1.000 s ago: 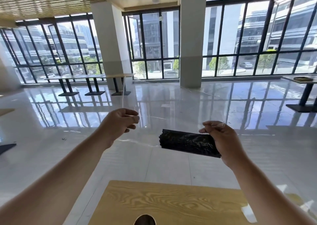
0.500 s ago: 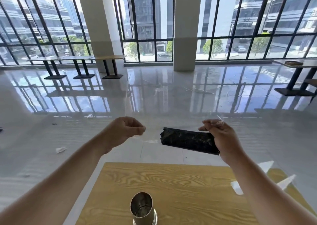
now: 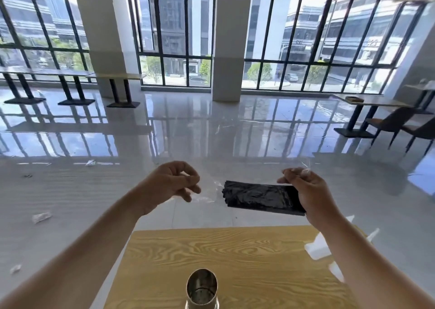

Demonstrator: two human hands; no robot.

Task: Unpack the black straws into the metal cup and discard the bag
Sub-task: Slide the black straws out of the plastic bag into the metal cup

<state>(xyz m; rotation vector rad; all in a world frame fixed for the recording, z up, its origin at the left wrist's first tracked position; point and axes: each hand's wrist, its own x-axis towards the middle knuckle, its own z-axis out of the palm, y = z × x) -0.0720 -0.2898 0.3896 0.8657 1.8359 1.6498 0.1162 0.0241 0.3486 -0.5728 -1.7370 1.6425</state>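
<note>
Glossy floor tiles and tall windows filled the background beyond a wooden table [image 3: 235, 261], where the cup [image 3: 202, 287] stood upright and empty at the near edge. Both hands were raised past the far edge, well above the cup. The right hand [image 3: 308, 191] pinched one end of the bag [image 3: 204, 191], which held the straws [image 3: 261, 197] in a dark bundle lying roughly level. The left hand [image 3: 174, 184] was loosely curled, fingertips closing on the clear film at the open end. That film looked thin, slippery and crinkly, and the straws light and stiff, likely to slide out together. Gripping the bundle itself through the plastic seemed safer than holding film alone.
</note>
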